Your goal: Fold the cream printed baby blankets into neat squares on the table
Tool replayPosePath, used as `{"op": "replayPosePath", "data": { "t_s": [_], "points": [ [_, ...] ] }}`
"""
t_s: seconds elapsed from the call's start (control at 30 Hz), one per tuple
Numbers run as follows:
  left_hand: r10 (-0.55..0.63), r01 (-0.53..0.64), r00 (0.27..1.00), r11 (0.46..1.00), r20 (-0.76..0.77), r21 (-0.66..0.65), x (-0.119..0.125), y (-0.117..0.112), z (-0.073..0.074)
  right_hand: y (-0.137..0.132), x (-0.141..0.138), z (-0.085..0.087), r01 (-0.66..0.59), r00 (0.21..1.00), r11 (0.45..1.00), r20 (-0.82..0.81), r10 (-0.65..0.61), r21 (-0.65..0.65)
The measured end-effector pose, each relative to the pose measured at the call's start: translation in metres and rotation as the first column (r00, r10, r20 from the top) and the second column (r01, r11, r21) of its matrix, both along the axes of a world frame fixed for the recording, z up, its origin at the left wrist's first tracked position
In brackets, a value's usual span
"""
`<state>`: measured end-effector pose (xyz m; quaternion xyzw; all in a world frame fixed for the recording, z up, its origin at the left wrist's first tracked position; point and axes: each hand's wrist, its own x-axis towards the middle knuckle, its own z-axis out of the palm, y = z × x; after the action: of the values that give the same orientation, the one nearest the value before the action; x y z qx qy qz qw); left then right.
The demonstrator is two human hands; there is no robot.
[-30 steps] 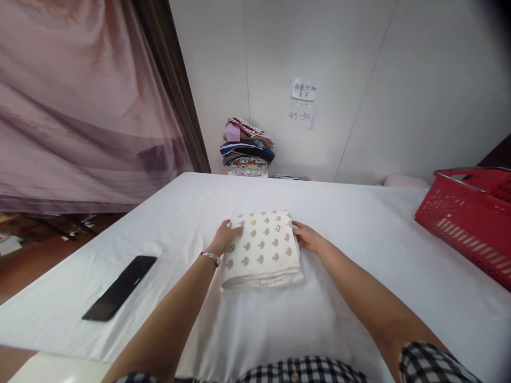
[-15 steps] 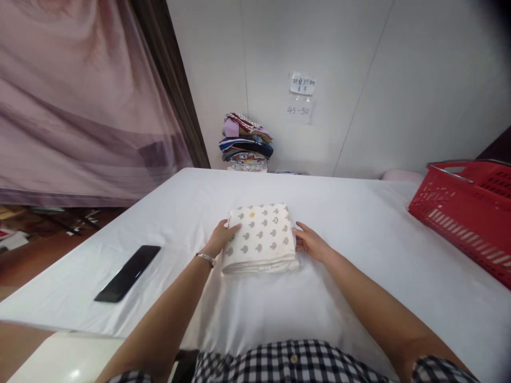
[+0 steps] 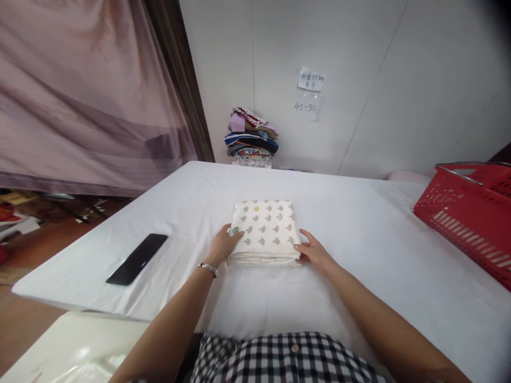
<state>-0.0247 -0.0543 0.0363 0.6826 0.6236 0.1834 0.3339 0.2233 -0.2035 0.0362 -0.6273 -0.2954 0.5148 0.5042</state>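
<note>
A folded white cloth [image 3: 263,230] with rows of small grey mushroom-like prints, plus a few in green and yellow, lies on the white-covered table [image 3: 339,213] in front of me. My left hand [image 3: 224,244] grips its left edge, thumb on top and the other fingers mostly hidden at the side. At the near right corner, my right hand [image 3: 313,252] pinches the cloth with the thumb over it and fingers curled below. The folded layers show along the near edge.
A black flat slab like a phone [image 3: 138,259] lies to the left on the table. On the right stands a red basket [image 3: 467,218]. Behind the table's far edge is a stack of folded fabrics [image 3: 252,139] against the wall, near handwritten paper signs [image 3: 311,81].
My right hand has moved from beside the cloth's right edge onto its near corner, thumb now on top. My left hand stays at the left edge. The view has shifted slightly.
</note>
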Motion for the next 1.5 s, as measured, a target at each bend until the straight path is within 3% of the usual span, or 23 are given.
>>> {"op": "replayPosePath", "data": {
  "t_s": [0.13,0.27,0.33,0.43,0.57,0.63,0.73,0.83,1.0,1.23,1.4,1.5],
  "points": [
    [-0.005,0.006,0.999,1.0,-0.044,0.025,-0.001,-0.001,-0.002,0.0,-0.001,-0.006,-0.009,0.994,1.0,0.11,0.011,-0.014],
    [-0.002,0.005,0.997,0.999,-0.08,0.04,-0.004,-0.003,-0.003,0.001,0.001,-0.014,-0.042,0.943,0.999,0.329,0.05,-0.032],
    [0.001,0.006,0.994,0.998,-0.111,0.066,-0.006,-0.005,-0.001,0.001,0.002,-0.018,-0.056,0.85,0.998,0.526,0.046,0.002],
    [-0.011,0.048,0.986,0.972,-0.164,0.228,-0.003,-0.011,0.003,0.001,-0.001,-0.016,-0.101,0.605,0.984,0.794,-0.054,0.144],
    [-0.13,0.258,0.951,0.836,-0.282,0.484,0.012,-0.022,0.004,0.012,-0.021,0.003,-0.292,0.388,0.906,0.904,-0.18,0.306],
    [-0.192,0.367,0.91,0.783,-0.368,0.502,0.019,-0.026,0.0,0.021,-0.032,0.007,-0.364,0.305,0.895,0.941,-0.145,0.256],
    [-0.242,0.445,0.862,0.783,-0.446,0.434,0.022,-0.029,-0.011,0.032,-0.038,-0.003,-0.357,0.206,0.934,0.974,0.096,-0.016],
    [-0.26,0.448,0.85,0.815,-0.459,0.368,0.019,-0.028,-0.02,0.037,-0.035,-0.021,-0.304,0.174,0.935,0.954,0.244,-0.183],
    [-0.273,0.428,0.856,0.851,-0.438,0.306,0.016,-0.027,-0.02,0.034,-0.032,-0.03,-0.308,0.191,0.935,0.952,0.241,-0.175],
    [-0.295,0.421,0.863,0.868,-0.409,0.263,0.019,-0.03,-0.016,0.045,-0.033,-0.014,-0.293,0.254,0.929,0.918,0.303,-0.226],
    [-0.288,0.43,0.848,0.865,-0.446,0.259,0.02,-0.031,-0.015,0.088,-0.034,0.014,-0.286,0.229,0.956,0.963,0.14,-0.071],
    [-0.291,0.432,0.848,0.864,-0.444,0.258,0.02,-0.033,-0.016,0.113,-0.032,0.01,-0.241,0.241,0.965,0.957,0.161,-0.101]
  ]
}}
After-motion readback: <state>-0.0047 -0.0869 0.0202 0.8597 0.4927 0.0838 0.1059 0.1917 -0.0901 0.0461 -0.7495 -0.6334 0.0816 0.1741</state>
